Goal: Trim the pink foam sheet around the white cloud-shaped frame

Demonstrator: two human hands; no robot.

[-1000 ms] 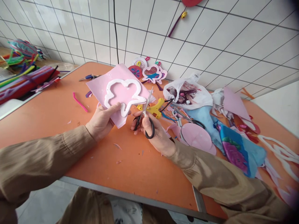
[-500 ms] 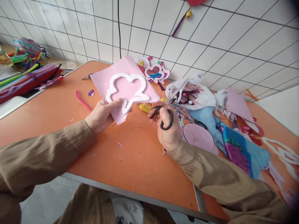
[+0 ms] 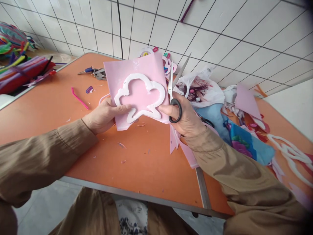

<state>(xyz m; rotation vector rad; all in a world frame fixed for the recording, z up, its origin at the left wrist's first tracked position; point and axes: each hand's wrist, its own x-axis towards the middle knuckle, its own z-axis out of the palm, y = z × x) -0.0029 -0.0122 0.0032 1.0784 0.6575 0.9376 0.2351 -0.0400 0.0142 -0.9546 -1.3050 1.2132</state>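
My left hand point(image 3: 105, 114) grips the lower left edge of a pink sheet point(image 3: 133, 67), thumb pressing on its front. On the sheet lies a white flower-like outline point(image 3: 160, 93) with a thick, foam-looking rim and pink showing inside it. My right hand point(image 3: 183, 116) is closed around black-handled scissors point(image 3: 175, 106), whose blades point upward and stand apart, to the right of the sheet. The right thumb, passed through a handle loop, reaches to the sheet's right edge near the white outline. Behind the right hand, pink offcuts point(image 3: 188, 153) lie on the table.
An orange table point(image 3: 146, 173) stands against a tiled wall. A white plastic bag point(image 3: 210, 93), blue cloth point(image 3: 244, 140) and white strips point(image 3: 290, 153) lie to the right. Keys point(image 3: 99, 74) and a pink pipe cleaner point(image 3: 79, 98) lie left, near bundled colourful pipe cleaners point(image 3: 24, 73).
The pink sheet has turned more upright and shifted right. My right hand has come up beside it, the scissors now pointing upward with blades spread. The view has shifted slightly.
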